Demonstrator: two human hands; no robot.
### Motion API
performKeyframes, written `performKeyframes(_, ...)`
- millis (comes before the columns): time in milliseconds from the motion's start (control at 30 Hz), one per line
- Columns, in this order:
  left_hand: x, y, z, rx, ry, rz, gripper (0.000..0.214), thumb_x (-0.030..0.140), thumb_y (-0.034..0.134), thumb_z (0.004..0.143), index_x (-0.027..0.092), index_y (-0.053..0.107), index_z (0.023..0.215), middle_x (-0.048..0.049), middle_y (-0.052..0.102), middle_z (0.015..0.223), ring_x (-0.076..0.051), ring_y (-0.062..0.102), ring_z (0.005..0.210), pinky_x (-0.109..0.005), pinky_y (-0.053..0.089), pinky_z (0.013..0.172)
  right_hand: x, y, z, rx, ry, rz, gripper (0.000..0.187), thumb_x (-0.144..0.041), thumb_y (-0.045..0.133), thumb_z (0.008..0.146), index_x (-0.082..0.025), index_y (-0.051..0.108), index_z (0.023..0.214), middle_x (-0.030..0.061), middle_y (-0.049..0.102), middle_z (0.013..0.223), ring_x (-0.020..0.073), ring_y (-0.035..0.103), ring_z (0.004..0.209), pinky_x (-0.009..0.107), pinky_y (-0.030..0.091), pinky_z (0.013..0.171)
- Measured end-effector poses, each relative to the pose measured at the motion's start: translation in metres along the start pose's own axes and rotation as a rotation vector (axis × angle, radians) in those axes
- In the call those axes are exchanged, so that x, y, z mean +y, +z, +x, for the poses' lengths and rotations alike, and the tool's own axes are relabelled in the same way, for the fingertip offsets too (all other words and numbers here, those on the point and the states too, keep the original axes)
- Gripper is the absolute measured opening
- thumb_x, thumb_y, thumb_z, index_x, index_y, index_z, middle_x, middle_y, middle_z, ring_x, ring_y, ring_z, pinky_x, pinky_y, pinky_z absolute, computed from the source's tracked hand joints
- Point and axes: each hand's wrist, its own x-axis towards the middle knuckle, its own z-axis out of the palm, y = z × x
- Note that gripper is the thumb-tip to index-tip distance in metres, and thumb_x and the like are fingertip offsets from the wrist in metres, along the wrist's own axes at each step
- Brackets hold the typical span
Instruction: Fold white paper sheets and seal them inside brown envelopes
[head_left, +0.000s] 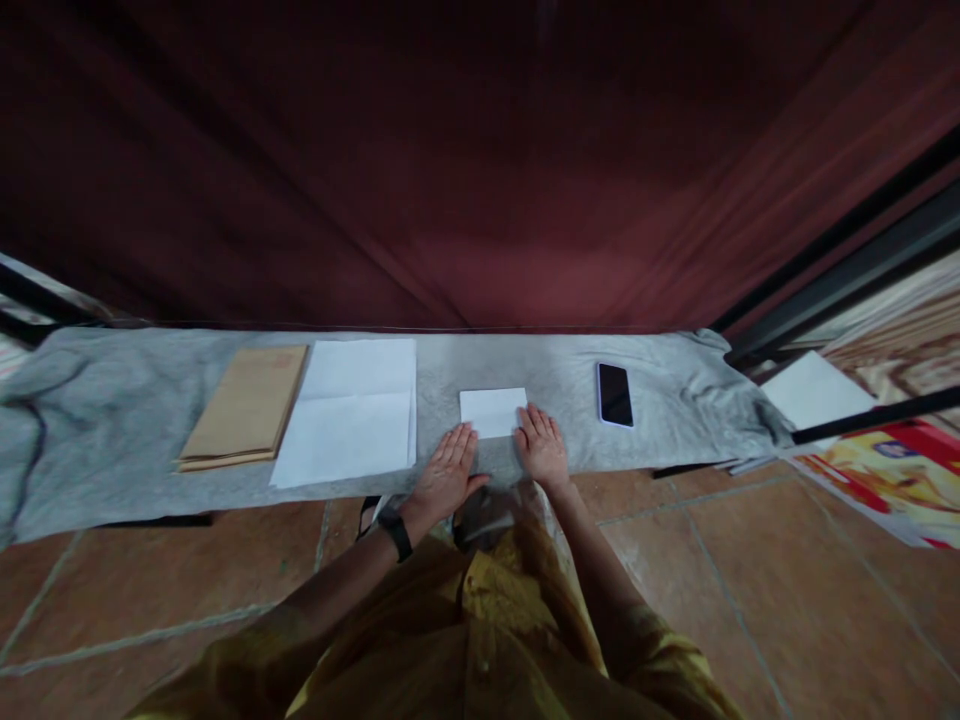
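Note:
A small white folded sheet of paper (493,411) lies flat on the grey cloth in front of me. My left hand (448,470) rests flat with its fingers stretched out, the fingertips at the paper's lower left corner. On the other side, my right hand (541,445) lies flat too, its fingertips touching the paper's right edge. Neither hand grips anything. To the left is a stack of larger white paper sheets (352,410) with a crease across the middle. Beside it lies a pile of brown envelopes (244,405).
A phone (615,394) with a dark screen lies right of the paper. Grey cloth (675,400) covers the narrow bench. A dark red curtain (480,170) hangs behind it. Black metal bars (847,260) and a colourful printed box (892,470) are at the right.

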Motion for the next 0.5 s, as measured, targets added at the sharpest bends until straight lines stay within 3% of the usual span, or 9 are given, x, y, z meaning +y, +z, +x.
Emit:
performKeyframes(300, -0.004, -0.004, -0.005, -0.023, -0.030, 0.015, 0.078, 0.053, 0.045, 0.097, 0.001, 0.031, 0.153, -0.0259, 0.035, 0.159, -0.033, 0.029, 0.151, -0.052, 0.029, 0.122, 0.006, -0.004, 0.004, 0.032, 0.044, 0.084, 0.046, -0.031, 0.044, 0.100, -0.019, 0.053, 0.144, 0.0121, 0.055, 0.148, 0.0266, 0.046, 0.138, 0.048, 0.033, 0.116)
performKeyframes(500, -0.004, -0.002, -0.004, -0.050, -0.033, 0.034, 0.079, 0.051, 0.047, 0.095, -0.003, 0.033, 0.151, -0.0283, 0.032, 0.159, -0.035, 0.025, 0.152, -0.052, 0.028, 0.122, 0.006, -0.001, 0.027, 0.067, 0.189, 0.227, 0.040, -0.027, 0.047, 0.094, -0.019, 0.064, 0.130, 0.0127, 0.067, 0.128, 0.0262, 0.061, 0.112, 0.041, 0.046, 0.098)
